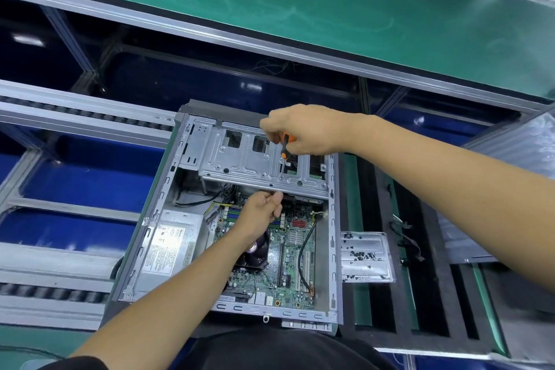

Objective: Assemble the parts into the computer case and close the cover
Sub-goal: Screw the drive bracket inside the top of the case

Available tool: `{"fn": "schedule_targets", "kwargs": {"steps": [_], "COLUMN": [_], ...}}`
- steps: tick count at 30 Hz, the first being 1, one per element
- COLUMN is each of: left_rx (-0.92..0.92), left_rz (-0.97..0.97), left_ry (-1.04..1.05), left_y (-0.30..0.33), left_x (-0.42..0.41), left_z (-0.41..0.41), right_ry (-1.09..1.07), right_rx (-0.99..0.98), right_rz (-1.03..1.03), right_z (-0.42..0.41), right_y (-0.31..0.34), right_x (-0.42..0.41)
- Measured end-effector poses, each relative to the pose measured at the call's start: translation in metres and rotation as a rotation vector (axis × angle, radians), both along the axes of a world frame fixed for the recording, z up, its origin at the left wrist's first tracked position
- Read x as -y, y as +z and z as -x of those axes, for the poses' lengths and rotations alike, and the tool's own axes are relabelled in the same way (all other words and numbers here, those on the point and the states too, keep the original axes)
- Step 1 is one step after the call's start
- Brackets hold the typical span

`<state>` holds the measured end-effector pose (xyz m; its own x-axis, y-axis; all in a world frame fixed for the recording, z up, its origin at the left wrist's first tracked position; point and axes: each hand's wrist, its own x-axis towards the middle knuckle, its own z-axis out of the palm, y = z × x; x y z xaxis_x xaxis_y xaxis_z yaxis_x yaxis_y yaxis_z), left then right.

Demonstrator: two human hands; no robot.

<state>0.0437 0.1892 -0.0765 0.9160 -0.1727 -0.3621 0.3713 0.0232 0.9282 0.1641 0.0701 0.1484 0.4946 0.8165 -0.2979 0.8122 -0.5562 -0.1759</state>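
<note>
The open computer case [228, 219] lay on the bench, motherboard [288, 249] and power supply [171, 246] already in. The right hand [303, 129] gripped an orange screwdriver [285, 147] on the drive cage [255, 156]; the left hand [261, 213] pinched its edge (cover not yet fitted).

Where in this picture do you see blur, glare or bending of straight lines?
Head view: wide-angle lens bows the green conveyor belt and its rails; lamp glare spots lie on the blue panels; the lower right edge is smeared; the computer case, screwdriver and both hands stay fairly sharp.
</note>
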Motion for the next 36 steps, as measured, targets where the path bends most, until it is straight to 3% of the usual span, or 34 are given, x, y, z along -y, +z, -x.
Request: {"fn": "schedule_targets", "kwargs": {"steps": [3, 5, 9, 11, 17, 24, 30, 34, 36], "left_rx": [-0.003, -0.002, -0.007, -0.017, -0.02, -0.016, -0.02, -0.015, -0.016], "left_rz": [0.009, 0.018, 0.018, 0.027, 0.035, 0.048, 0.052, 0.052, 0.043], "left_ry": [0.005, 0.006, 0.006, 0.01, 0.018, 0.019, 0.016, 0.012, 0.008], "left_y": [0.001, 0.001, 0.002, 0.002, 0.001, 0.0, -0.001, 0.001, 0.001], "left_x": [0.0, -0.001, 0.0, 0.0, 0.0, 0.0, 0.0, 0.001, 0.0], "left_z": [0.0, 0.001, 0.0, 0.0, 0.0, 0.0, 0.0, -0.001, 0.0], "right_ry": [0.056, 0.052, -0.065, -0.04, 0.097, 0.025, 0.1, -0.019, -0.002], "right_rx": [0.236, 0.29, -0.061, -0.108, 0.31, -0.009, 0.264, -0.068, -0.056], "right_rz": [0.078, 0.115, -0.006, -0.022, 0.145, 0.055, 0.131, 0.002, 0.002], "right_z": [-0.001, -0.001, 0.001, 0.001, -0.007, -0.001, -0.003, 0.002, 0.0], "right_y": [-0.001, -0.004, -0.003, 0.0, -0.001, 0.005, 0.001, 0.002, 0.003], "right_x": [0.002, 0.004, 0.006, 0.006, 0.007, 0.008, 0.009, 0.008, 0.008]}}
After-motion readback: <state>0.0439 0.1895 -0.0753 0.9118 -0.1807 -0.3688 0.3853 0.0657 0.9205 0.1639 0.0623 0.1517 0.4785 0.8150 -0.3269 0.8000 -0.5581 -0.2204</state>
